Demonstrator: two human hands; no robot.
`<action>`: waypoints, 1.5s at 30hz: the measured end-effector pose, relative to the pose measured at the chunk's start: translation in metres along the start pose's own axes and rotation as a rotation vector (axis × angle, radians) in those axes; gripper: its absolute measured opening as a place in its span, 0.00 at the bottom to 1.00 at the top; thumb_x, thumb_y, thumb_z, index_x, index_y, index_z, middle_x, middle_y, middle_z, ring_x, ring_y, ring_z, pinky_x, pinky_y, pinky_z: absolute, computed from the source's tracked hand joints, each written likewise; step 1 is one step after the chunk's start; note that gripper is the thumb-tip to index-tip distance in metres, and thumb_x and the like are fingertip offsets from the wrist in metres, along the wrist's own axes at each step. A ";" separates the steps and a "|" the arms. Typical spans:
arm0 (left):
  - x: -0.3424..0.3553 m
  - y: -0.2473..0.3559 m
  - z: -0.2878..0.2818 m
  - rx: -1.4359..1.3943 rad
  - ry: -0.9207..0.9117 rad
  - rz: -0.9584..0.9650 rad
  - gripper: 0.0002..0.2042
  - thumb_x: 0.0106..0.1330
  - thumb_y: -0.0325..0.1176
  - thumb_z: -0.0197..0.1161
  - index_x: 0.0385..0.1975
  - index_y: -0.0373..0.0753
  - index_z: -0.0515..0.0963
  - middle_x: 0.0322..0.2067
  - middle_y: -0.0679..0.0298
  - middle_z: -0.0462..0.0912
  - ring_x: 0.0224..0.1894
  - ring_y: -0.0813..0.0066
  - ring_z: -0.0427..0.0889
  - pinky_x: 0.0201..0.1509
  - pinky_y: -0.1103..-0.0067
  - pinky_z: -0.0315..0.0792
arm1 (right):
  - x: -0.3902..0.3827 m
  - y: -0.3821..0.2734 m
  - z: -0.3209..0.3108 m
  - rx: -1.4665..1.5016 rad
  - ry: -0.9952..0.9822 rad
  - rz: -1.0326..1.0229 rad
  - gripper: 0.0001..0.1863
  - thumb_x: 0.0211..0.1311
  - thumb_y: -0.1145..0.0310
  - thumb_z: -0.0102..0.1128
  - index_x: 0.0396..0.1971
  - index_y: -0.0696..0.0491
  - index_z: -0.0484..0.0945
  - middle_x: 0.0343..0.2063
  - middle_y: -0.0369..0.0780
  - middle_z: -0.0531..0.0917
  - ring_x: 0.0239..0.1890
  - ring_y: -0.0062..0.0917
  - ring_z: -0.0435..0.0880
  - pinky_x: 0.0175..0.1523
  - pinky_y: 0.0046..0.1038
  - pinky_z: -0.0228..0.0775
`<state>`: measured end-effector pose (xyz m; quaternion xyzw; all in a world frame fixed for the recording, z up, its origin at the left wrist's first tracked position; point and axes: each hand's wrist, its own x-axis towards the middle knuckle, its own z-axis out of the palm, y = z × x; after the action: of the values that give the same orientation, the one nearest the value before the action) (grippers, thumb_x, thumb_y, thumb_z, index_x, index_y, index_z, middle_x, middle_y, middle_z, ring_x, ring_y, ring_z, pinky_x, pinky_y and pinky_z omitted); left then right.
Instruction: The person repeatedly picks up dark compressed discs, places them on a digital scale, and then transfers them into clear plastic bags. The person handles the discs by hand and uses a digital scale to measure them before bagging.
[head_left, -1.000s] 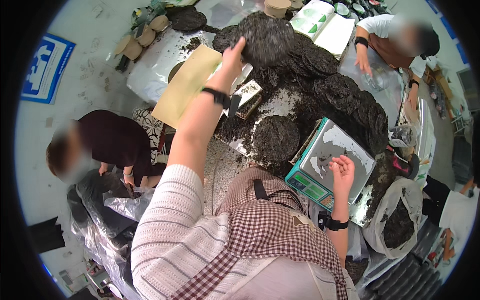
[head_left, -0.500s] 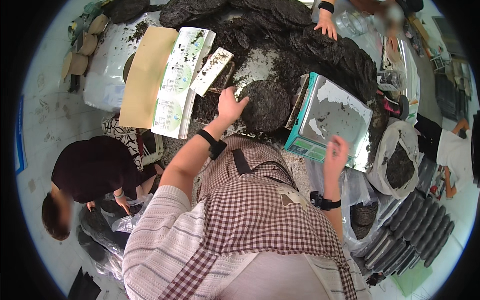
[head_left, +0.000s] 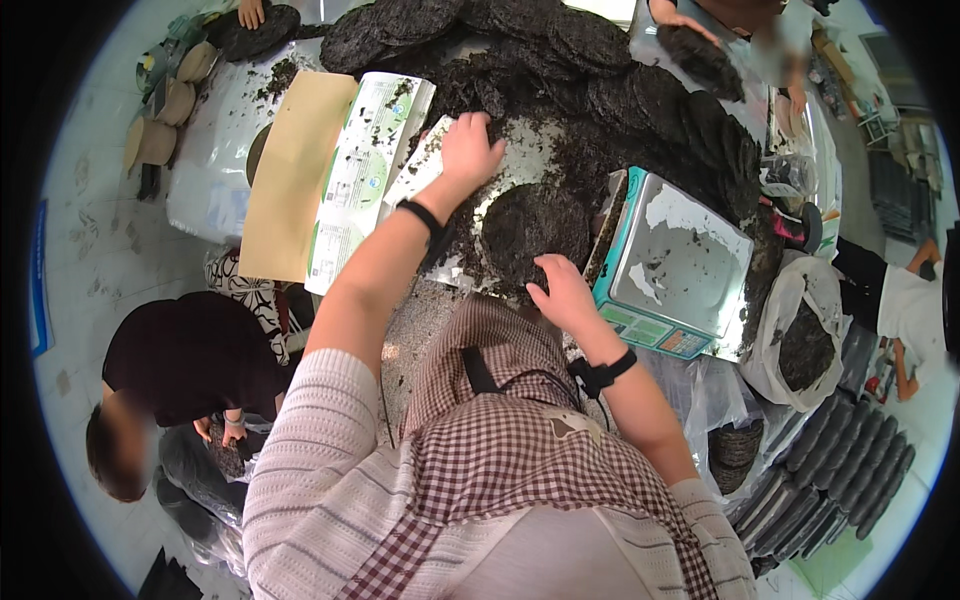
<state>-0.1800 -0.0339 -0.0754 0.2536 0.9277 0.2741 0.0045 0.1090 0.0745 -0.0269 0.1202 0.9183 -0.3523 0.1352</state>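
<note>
On the bench beside the scale (head_left: 672, 262), my right hand (head_left: 562, 297) lies spread on the dark pressed disc (head_left: 530, 232), left hand (head_left: 470, 150) spread on crumbs; it looks brittle, so support the rim.

Bright, even overhead light with soft, short shadows; mild glare on the scale's steel plate (head_left: 690, 255) just beside the right hand (head_left: 562, 292). Centre is sharp, while fisheye bending and a black rim crowd the edges
</note>
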 end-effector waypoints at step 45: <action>0.248 -0.056 0.083 -0.245 -0.513 -0.379 0.44 0.40 0.48 0.88 0.56 0.26 0.79 0.54 0.45 0.85 0.54 0.53 0.86 0.59 0.68 0.80 | 0.354 0.039 -0.055 -0.205 0.277 -0.058 0.38 0.58 0.71 0.68 0.70 0.59 0.68 0.69 0.49 0.71 0.71 0.45 0.68 0.76 0.40 0.64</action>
<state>-0.4103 0.0855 -0.1422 0.1349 0.8872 0.3049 0.3190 -0.2186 0.1843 -0.1292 0.1267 0.9623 -0.2405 0.0086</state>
